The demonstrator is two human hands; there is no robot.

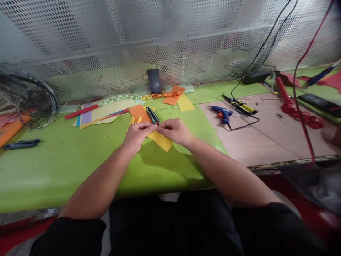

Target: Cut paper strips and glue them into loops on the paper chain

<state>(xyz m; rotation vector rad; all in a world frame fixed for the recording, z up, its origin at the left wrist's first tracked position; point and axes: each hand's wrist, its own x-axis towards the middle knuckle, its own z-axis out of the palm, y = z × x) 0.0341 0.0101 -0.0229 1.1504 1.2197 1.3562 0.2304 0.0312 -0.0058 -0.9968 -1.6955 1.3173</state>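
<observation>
My left hand [137,134] and my right hand [174,130] meet over the green table [66,167], both pinching the top edge of a yellow sheet of paper [161,140]. The sheet hangs down from the fingers towards me. Just behind the hands lie a teal-and-black utility knife [152,115] and an orange sheet [139,113]. Small yellow scraps [132,121] rest left of the orange sheet.
A paper chain [149,96] of green, yellow and orange links runs along the back. Coloured sheets [106,110] and a red stick [81,111] lie at back left, a blue tool [21,144] far left. On the board [266,142] at right sit a blue glue gun [223,114], pliers [241,105] and cables.
</observation>
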